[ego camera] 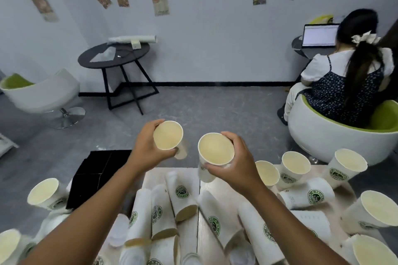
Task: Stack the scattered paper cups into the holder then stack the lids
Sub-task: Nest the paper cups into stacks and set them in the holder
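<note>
Cup-stacking step: a paper cup in each hand, raised above the counter.

The left hand gripped one cup with curled fingers; the right hand wrapped its fingers round another cup, both mouths facing up. Next, probably, one needed nesting inside the other. Many cups lay scattered on the counter; I could not make out a holder.

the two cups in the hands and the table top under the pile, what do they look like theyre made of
Cup in the left hand: looks like paper, matte white outside, pale cream lining, thin rolled rim.
Cup in the right hand: the same paper look, with part of a green printed logo on its wall.
Table top: pale wood or wood-look laminate; faint grain lines and a seam show. Which one is unclear.
</note>
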A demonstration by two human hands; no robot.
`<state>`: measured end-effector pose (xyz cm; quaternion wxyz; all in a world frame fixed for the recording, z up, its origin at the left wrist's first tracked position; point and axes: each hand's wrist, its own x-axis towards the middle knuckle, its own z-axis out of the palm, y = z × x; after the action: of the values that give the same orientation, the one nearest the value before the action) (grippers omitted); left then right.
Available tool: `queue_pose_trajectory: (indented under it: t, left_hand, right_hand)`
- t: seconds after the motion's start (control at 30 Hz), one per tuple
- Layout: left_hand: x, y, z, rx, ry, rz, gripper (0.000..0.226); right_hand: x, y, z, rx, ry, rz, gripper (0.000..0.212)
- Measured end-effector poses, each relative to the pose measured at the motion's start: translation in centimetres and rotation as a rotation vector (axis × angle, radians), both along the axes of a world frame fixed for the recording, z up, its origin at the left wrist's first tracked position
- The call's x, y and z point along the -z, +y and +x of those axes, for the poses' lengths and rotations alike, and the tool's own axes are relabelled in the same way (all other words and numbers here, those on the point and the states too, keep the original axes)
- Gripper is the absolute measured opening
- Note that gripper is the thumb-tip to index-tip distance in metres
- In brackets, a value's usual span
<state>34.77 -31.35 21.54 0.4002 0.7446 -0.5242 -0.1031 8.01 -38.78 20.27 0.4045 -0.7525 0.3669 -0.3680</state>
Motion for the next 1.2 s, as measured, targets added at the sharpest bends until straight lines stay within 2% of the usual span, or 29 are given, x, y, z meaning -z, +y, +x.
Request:
queue_pose_trajectory:
  t: [0.23,0.47,0.63,0.83,1.2]
  left_hand:
    - [-8.9,12.0,0.9,-0.135,-0.091,-0.115,0.091]
    - [-14.6,26.3,1.1,-0.21,-0.138,-0.123,0.091]
    - [-16.3,36.2,1.1,-0.305,-0.132,-0.185,0.088]
    - [-17.3,46.6,1.7,-0.418,-0.123,-0.233,0.084]
    - [-18.9,55.7,3.5,-0.429,-0.127,-0.358,0.079]
  right_hand:
    - [-6.4,6.2,3.4,-0.238,-0.101,-0.082,0.086]
    - [-11.0,16.1,6.2,-0.439,-0.166,-0.127,0.085]
    - [-12.4,23.9,8.0,-0.572,-0.141,-0.135,0.082]
    - [-12.9,33.0,10.1,-0.635,-0.131,-0.135,0.086]
    - [-14.1,42.1,13.5,-0.633,-0.178,-0.031,0.076]
